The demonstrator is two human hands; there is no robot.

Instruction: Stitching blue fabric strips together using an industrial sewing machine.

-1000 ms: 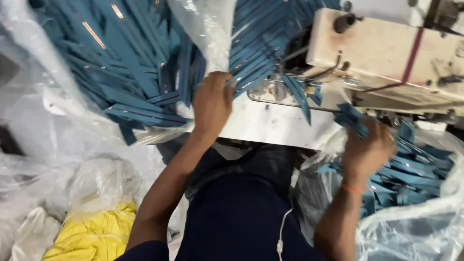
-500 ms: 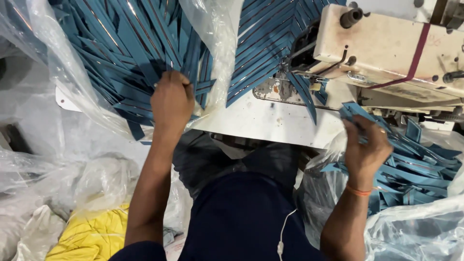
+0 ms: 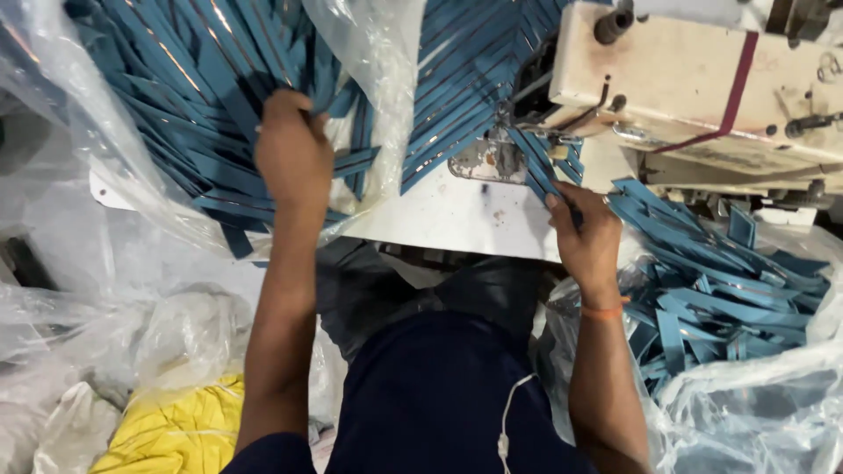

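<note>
My left hand point(image 3: 294, 154) reaches into a heap of blue fabric strips point(image 3: 189, 83) lying in a clear plastic bag at the left, and its fingers close on some of them. My right hand point(image 3: 587, 233) grips a blue strip point(image 3: 540, 167) that runs up under the needle area of the cream sewing machine point(image 3: 702, 79). The white machine table point(image 3: 448, 215) lies between my two hands.
A second clear bag holding several blue strips point(image 3: 724, 290) sits at the right, below the machine. More strips point(image 3: 470, 75) fan out behind the needle. Crumpled clear plastic point(image 3: 105, 325) and a yellow cloth point(image 3: 171, 434) lie at the lower left.
My left hand has moved left from the table edge into the strip heap. My right hand has risen from the right-hand bag to the needle area with a strip.
</note>
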